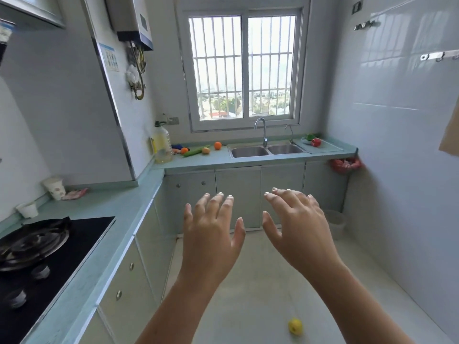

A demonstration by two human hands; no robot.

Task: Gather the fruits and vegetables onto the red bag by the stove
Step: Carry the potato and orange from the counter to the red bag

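Note:
My left hand point(213, 227) and my right hand point(295, 224) are raised in front of me over the floor, fingers spread, holding nothing. On the far counter left of the sink lie an orange point(217, 145), a second orange point(184, 150), a cucumber point(196, 151) and a pale apple-like fruit point(206, 150). Right of the sink a red pepper point(316, 142) and a green one point(309, 137) sit on a small plate. A yellow fruit point(295, 326) lies on the floor near my right forearm. A thin red bag point(75, 194) lies flat on the left counter beyond the stove point(49, 247).
A double sink point(267, 151) with a tap sits under the window. An oil bottle point(162, 145) stands in the counter corner. Two paper cups point(55, 187) stand by the wall near the stove. A red plastic bag point(345, 165) hangs at the counter's right end above a bin point(335, 223).

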